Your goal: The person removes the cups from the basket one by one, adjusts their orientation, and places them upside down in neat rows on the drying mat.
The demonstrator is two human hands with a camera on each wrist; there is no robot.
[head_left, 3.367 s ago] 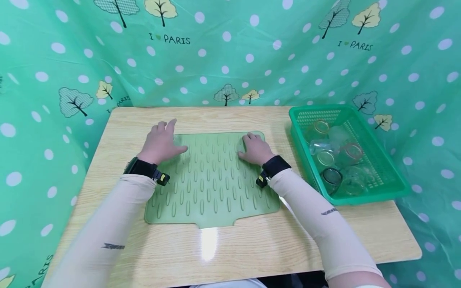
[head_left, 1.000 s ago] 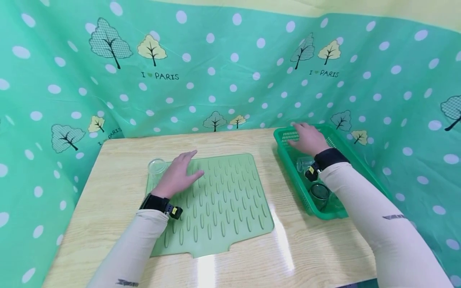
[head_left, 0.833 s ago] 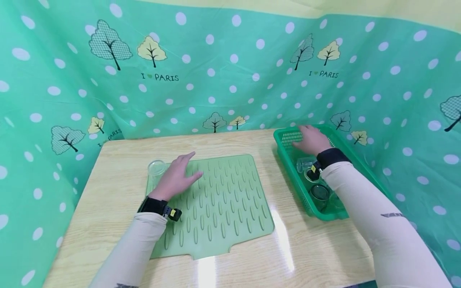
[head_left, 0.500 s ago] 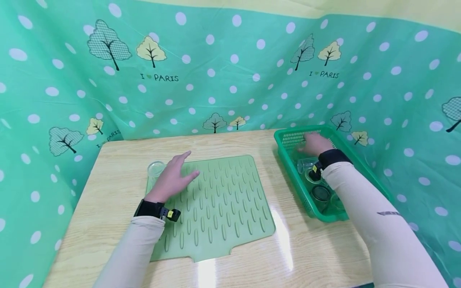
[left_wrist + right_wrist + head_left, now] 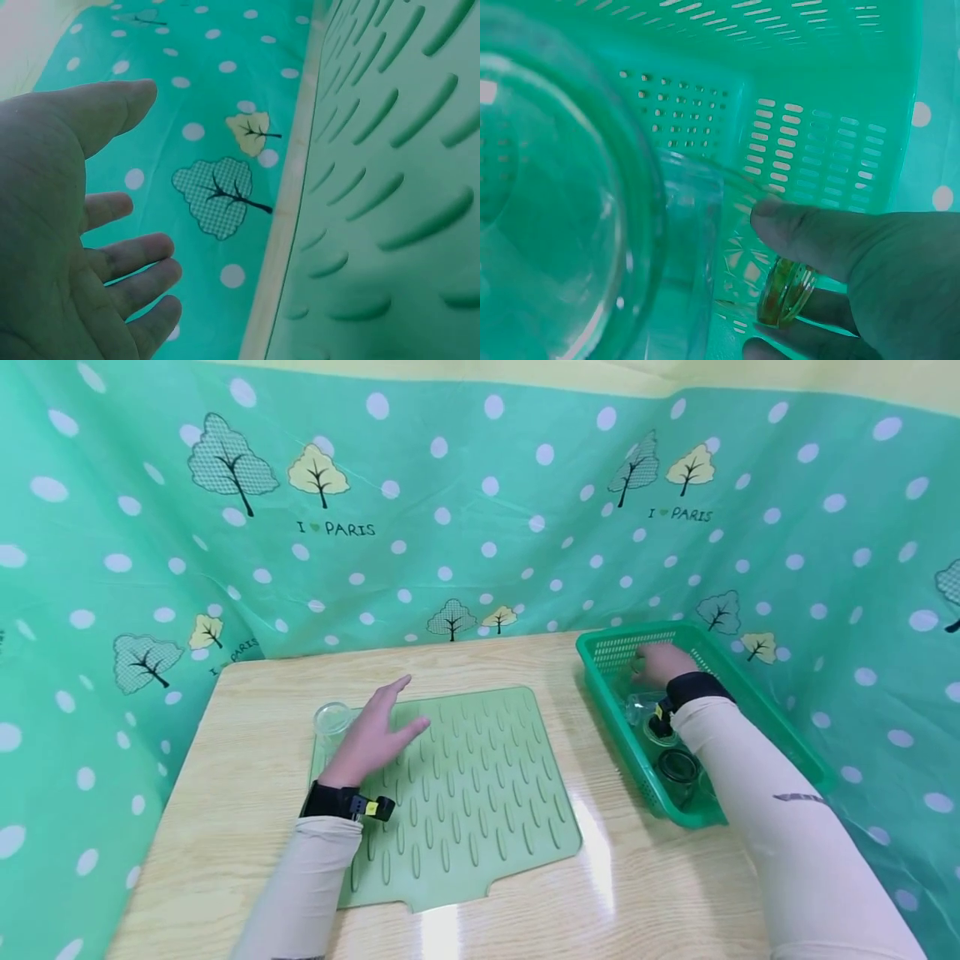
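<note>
My left hand lies flat on the ribbed green mat, fingers straight, beside a clear glass standing at the mat's far left corner. In the left wrist view the left hand shows an open palm holding nothing, next to the mat. My right hand reaches into the far end of the green basket. In the right wrist view the right hand pinches an amber-rimmed glass between thumb and fingers. A large clear glass lies close beside it.
More glasses lie in the basket under my right forearm, one clear and one dark-rimmed. The wooden table is hemmed in by a green dotted curtain behind and on both sides. The basket wall is perforated.
A clear glass now stands at the mat's far left corner. My right hand left the mat, went to the basket and sank into its far end. The left hand stays on the mat.
</note>
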